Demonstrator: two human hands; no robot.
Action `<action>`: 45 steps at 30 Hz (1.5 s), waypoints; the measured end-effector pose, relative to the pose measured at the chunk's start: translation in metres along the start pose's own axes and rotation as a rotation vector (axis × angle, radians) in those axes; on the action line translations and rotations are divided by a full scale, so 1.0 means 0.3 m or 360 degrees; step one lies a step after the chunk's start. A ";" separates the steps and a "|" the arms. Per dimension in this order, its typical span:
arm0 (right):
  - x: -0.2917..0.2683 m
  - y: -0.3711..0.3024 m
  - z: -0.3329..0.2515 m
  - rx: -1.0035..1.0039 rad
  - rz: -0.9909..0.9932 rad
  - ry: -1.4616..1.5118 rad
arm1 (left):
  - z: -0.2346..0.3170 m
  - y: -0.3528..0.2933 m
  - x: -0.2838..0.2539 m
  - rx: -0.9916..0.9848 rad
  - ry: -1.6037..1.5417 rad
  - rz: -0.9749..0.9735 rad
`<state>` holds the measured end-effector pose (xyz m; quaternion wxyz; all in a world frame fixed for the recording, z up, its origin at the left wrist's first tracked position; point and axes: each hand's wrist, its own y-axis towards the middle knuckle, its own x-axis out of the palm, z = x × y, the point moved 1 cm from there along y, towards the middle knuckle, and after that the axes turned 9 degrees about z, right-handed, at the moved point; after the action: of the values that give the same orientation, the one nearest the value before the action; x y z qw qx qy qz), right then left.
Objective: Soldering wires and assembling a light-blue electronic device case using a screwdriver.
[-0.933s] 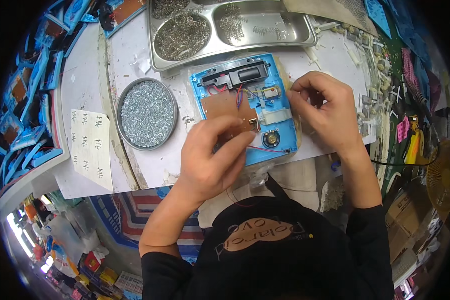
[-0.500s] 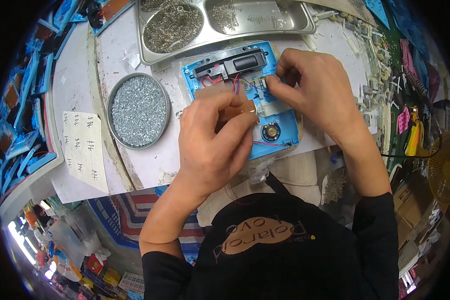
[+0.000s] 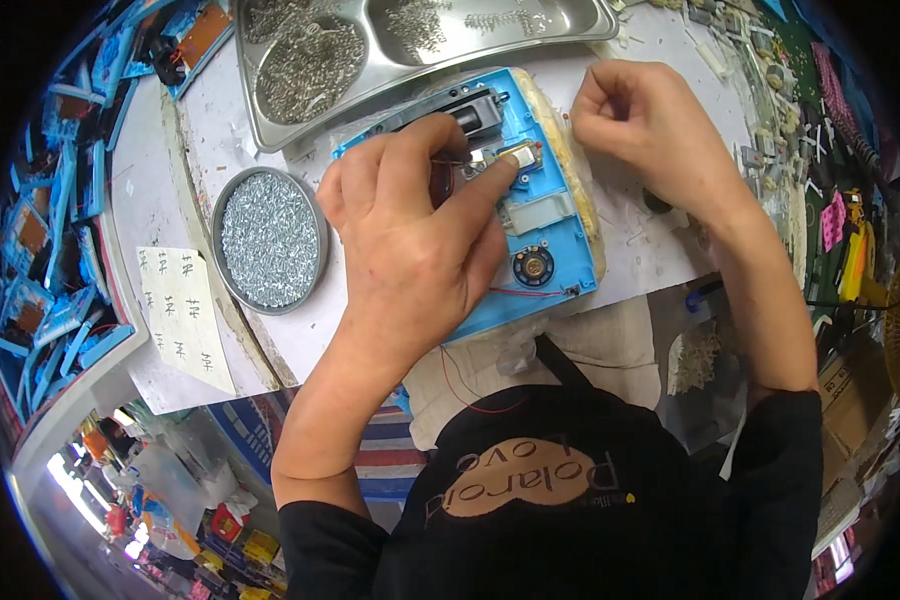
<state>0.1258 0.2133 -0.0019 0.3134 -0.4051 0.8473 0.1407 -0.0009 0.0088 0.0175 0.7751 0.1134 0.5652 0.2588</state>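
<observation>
A blue plastic housing lies on a yellowish pad, with a black module along its far edge, a round black speaker and a pale flat strip. My left hand covers the housing's left part. Its thumb presses beside a small metallic part; the index finger bends down near wires, and what lies under the palm is hidden. Off the housing's right side, my right hand is closed in a pinch above the table. Anything between those fingertips is too small to make out.
To the left stands a round dish of small screws, beside a paper sheet. A metal compartment tray with springs is at the back. Blue housings pile up at far left; small parts litter the right edge.
My right hand has pulled away from the housing to the right. My left hand has shifted, its thumb now on the small metallic part. The brown board seen earlier is hidden.
</observation>
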 end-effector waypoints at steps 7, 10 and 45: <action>0.001 -0.045 -0.122 -0.0158 -0.0007 0.0087 | -0.004 -0.013 0.024 -0.0038 -0.0071 -0.0004; 0.021 -0.045 -0.113 -0.0282 0.0085 0.0046 | -0.003 -0.014 0.031 -0.0061 -0.0097 0.0010; 0.046 -0.039 -0.108 0.0013 -0.0036 0.0072 | -0.020 -0.034 0.011 0.0034 -0.0359 -0.0094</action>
<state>0.1148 0.1816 0.0140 0.2974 -0.4163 0.8501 0.1246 -0.0030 0.0014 0.0081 0.8397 0.1333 0.4803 0.2153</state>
